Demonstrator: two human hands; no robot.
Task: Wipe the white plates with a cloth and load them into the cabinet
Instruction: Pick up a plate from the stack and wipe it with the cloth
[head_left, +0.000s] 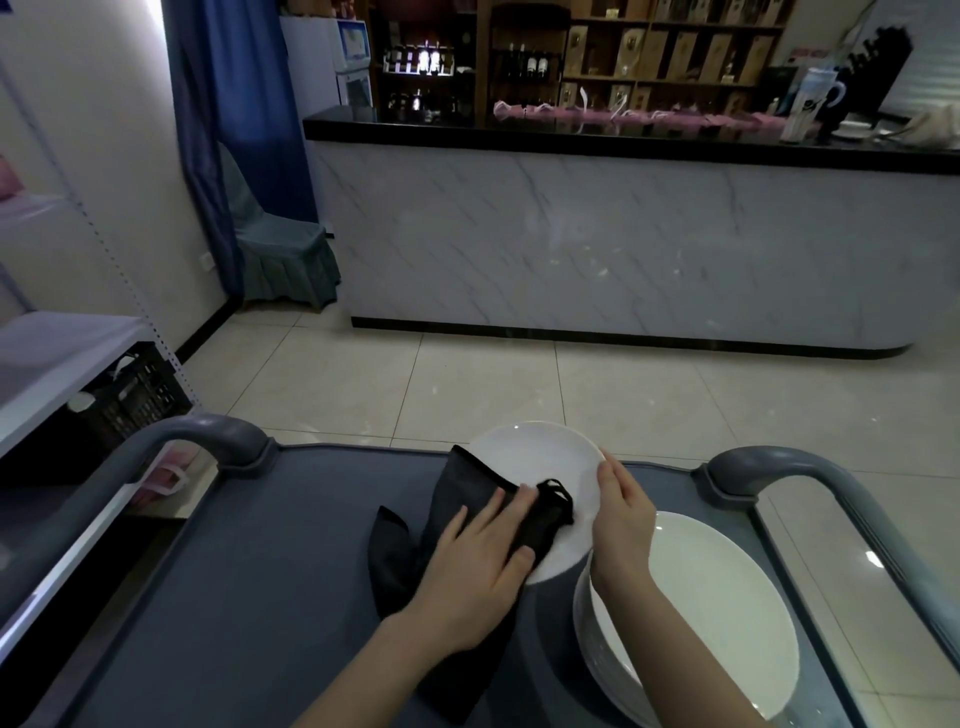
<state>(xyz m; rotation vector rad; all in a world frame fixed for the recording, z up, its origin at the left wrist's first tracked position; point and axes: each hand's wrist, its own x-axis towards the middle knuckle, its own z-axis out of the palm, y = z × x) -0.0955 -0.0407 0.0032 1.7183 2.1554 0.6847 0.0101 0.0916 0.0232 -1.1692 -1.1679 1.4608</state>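
Observation:
A white plate (535, 457) is held tilted above the grey cart top (260, 571). My right hand (623, 525) grips its right rim, thumb on the face. My left hand (483, 566) lies flat, fingers straight, pressing a black cloth (452, 499) against the plate's face. The cloth hangs down below the hand toward the cart. A stack of white plates (717, 613) rests on the cart at the right, under my right forearm.
The cart has grey handles at the left (208, 431) and right (779, 467). A white shelf unit with a black crate (135, 395) stands at the left. A marble-fronted counter (623, 234) crosses the room ahead, beyond tiled floor.

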